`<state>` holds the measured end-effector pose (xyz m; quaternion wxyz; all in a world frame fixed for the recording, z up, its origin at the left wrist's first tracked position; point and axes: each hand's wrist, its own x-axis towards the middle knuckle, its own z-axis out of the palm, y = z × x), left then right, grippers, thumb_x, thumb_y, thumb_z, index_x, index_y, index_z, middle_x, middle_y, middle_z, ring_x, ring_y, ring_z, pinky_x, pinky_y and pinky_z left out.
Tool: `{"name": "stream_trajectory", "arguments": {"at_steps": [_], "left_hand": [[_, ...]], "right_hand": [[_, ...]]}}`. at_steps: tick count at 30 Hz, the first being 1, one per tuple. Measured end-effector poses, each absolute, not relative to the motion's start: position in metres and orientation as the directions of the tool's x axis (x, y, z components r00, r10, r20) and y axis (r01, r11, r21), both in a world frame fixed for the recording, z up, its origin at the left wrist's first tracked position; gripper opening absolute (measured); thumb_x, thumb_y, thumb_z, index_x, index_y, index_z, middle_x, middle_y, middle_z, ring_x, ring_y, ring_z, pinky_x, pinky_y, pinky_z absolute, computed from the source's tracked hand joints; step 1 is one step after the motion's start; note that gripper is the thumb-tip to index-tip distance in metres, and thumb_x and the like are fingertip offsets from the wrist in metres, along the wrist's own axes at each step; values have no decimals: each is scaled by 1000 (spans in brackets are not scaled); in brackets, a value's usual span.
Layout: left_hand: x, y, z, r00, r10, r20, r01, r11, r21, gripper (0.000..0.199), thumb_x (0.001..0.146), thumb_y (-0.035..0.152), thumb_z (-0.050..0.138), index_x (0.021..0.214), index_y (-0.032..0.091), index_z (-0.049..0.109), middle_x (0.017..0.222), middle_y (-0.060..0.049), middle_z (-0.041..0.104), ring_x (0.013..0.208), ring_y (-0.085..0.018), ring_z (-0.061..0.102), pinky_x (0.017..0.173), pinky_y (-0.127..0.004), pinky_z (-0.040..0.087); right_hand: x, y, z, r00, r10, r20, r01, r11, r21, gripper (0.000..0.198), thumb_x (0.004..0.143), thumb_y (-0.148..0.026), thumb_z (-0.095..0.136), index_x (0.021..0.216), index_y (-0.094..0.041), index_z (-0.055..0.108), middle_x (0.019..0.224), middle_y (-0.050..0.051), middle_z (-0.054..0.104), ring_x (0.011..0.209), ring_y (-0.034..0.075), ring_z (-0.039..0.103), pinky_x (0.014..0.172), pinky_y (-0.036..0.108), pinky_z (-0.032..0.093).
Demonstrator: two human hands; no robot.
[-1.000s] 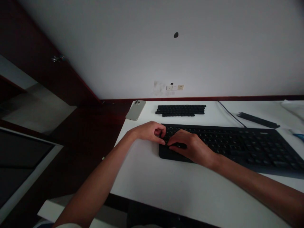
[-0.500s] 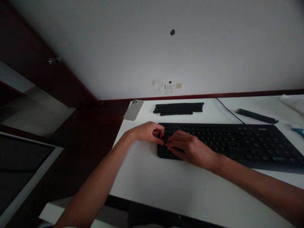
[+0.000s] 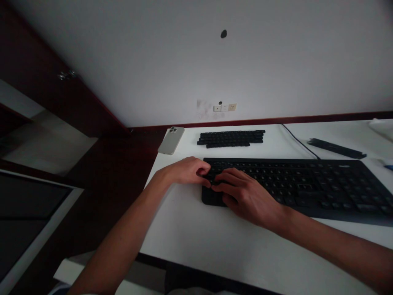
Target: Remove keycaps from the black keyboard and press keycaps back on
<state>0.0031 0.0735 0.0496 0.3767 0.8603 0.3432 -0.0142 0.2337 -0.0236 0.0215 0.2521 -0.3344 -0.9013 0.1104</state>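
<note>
A long black keyboard point(image 3: 307, 164) lies on the white table, its left part lacking many keycaps. At its left end, my left hand point(image 3: 188, 170) rests with the fingers curled and the thumb and forefinger bent toward each other over the keys. Whatever is between those fingertips is too small to make out. Over the left keys is my right hand point(image 3: 242, 192), palm down, its forefinger stretched to the key area beside my left thumb and the other fingers spread. Behind the keyboard, rows of loose black keycaps point(image 3: 231, 138) lie together.
A pale phone point(image 3: 172, 140) lies at the table's back left corner. A black cable point(image 3: 299, 141) runs from the keyboard to the wall side. To its right are a dark narrow strip point(image 3: 336, 148) and a white cloth-like item point(image 3: 382, 128). Wall sockets point(image 3: 225, 108) sit behind.
My right hand's fingers have gone from bunched together to more spread, with the forefinger reaching forward. My left hand stays almost in place. The view has shifted slightly.
</note>
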Motion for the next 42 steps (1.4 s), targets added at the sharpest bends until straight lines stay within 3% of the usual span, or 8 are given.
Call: {"name": "stream_trajectory", "arguments": {"at_steps": [6,12,15,19,23,27,42], "left_hand": [[6,73,51,752,597,-279,634,-540,554,42,76,43,76,68,19,42,60,6,44,57,-10,35,57,-29,19],[7,70,53,761,590,-272,621,-538,570,40,76,41,75,68,19,42,60,7,43,57,-10,35,56,-28,20],[4,72,50,769,586,-254,595,-512,620,41,76,39,75,67,19,40,60,7,40,58,-9,32,56,-27,20],[-1,80,38,785,589,-190,483,-390,784,50,82,47,70,64,19,32,61,6,30,58,-9,26,54,-25,20],[-3,87,26,729,680,-75,361,-288,887,52,89,51,59,60,20,29,60,6,23,57,-9,22,54,-26,17],[-1,88,19,669,742,-39,327,-247,912,55,88,53,59,58,20,28,59,6,21,56,-8,20,54,-26,16],[3,86,14,616,788,-6,356,-272,894,56,87,56,58,58,20,27,58,6,21,55,-8,21,53,-26,16]], "right_hand": [[233,-24,18,-635,679,369,576,734,-360,27,90,-8,58,107,-22,73,117,8,68,112,28,60,89,47,54],[232,-21,14,-616,688,384,581,726,-369,25,89,-9,59,105,-22,73,116,8,68,110,27,61,88,45,52],[232,-22,13,-621,679,392,573,734,-364,26,88,-9,59,107,-22,72,117,8,69,113,28,60,91,46,52],[234,-23,14,-604,642,472,551,764,-335,31,90,-12,58,119,-18,68,126,10,66,124,29,54,101,48,50],[233,-24,16,-590,659,467,584,747,-318,22,93,-21,59,112,-20,71,134,11,63,132,32,49,105,52,48],[232,-24,17,-603,657,452,577,751,-322,21,95,-26,59,112,-20,71,137,11,61,135,33,47,107,53,47],[233,-25,19,-613,670,419,570,742,-354,23,95,-32,62,112,-20,70,140,11,60,139,33,44,109,55,45]]}}
